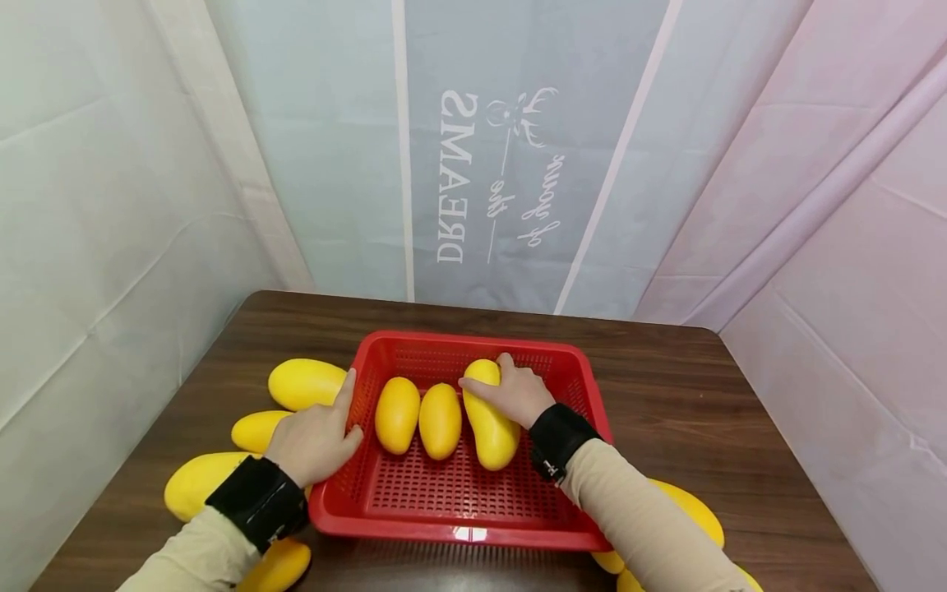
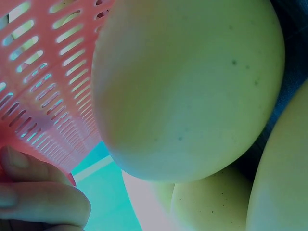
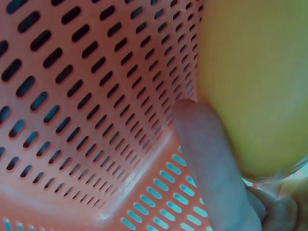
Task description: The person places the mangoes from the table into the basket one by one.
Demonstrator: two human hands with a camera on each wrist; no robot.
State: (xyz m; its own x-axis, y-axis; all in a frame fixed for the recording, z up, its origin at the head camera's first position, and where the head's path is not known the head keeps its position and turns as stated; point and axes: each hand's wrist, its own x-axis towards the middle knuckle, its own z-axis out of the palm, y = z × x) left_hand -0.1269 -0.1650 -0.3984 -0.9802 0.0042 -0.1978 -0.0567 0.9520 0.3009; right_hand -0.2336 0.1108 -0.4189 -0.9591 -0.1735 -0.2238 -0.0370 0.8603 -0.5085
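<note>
A red plastic basket with slotted walls stands on the table. Inside, two yellow mangoes, one at the left and one in the middle, lie side by side. My right hand grips a longer mango to the right of them, thumb across it. In the right wrist view, a finger lies along that mango near the basket wall. With thumb and fingers, my left hand holds the basket's left rim. Close to the left wrist camera is a mango outside the basket wall.
Several more mangoes lie left of the basket, including a far one and a near one. Others, such as one mango, sit at the right, partly behind my right sleeve. The dark wooden table meets hanging cloth at the back.
</note>
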